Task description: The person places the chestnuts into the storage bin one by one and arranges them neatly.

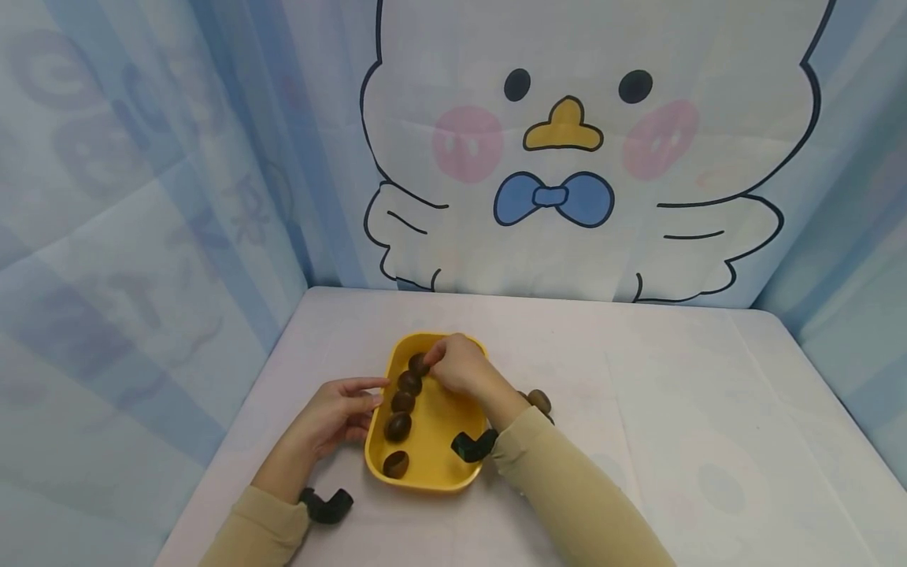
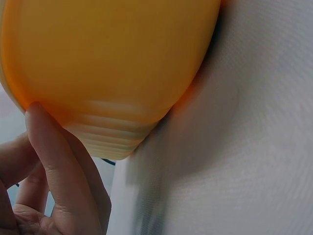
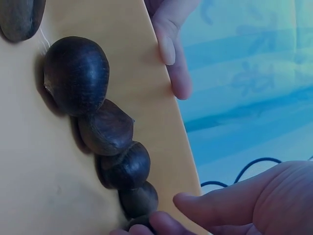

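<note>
Brown chestnuts lie in a yellow tray (image 1: 442,417). Several form a slanting row along its left side, with a large chestnut (image 3: 77,76) at the near end. One more chestnut (image 1: 395,465) lies apart in the near left corner. My right hand (image 1: 464,366) reaches over the tray to the far end of the row. Its bent fingers hold a dark chestnut (image 3: 139,222), mostly hidden by the fingertips. My left hand (image 1: 340,413) is at the tray's left side, its extended fingers touching the outer wall (image 2: 107,54).
Outside the tray, more chestnuts (image 1: 539,400) lie on the white table (image 1: 680,409), partly hidden by the right forearm. Curtains with a cartoon bird print (image 1: 567,260) hang behind the table and along its sides. Dark straps (image 1: 327,506) sit at both wrists.
</note>
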A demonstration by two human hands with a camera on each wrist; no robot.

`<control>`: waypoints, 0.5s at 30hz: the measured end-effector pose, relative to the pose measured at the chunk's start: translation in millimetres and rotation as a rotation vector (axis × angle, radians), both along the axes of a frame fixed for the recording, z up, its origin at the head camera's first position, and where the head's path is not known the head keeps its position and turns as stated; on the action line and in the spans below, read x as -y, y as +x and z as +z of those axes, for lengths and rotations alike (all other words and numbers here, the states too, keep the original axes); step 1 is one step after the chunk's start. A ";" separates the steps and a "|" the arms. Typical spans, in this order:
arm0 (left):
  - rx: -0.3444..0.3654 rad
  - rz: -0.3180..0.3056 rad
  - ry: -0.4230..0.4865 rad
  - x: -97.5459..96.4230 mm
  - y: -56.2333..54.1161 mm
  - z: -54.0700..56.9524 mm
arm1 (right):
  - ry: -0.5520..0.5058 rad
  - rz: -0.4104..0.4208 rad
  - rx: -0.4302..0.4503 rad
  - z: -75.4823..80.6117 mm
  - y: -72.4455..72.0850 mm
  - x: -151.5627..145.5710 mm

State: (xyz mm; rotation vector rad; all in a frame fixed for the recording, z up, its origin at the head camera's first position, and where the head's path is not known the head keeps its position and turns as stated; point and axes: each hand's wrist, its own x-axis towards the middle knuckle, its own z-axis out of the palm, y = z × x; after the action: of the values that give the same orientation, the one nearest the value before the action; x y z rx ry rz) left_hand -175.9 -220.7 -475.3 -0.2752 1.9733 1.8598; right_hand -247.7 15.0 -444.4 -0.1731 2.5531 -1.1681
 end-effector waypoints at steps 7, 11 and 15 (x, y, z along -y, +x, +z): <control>-0.001 -0.002 -0.005 -1.8 -0.6 -0.5 | -0.099 -0.005 0.023 6.7 0.1 -9.4; -0.005 0.001 -0.013 -1.8 -0.3 -0.9 | -0.221 0.017 0.058 11.0 -0.5 -18.0; -0.011 -0.001 -0.022 -1.7 0.0 -0.9 | -0.353 0.048 0.107 11.7 -2.0 -27.4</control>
State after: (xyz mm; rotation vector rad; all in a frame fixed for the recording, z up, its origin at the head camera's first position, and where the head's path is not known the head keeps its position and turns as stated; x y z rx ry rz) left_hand -176.0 -219.0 -476.2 -0.2709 2.0017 1.8433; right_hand -249.7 42.3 -432.7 -0.2447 2.2217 -1.5570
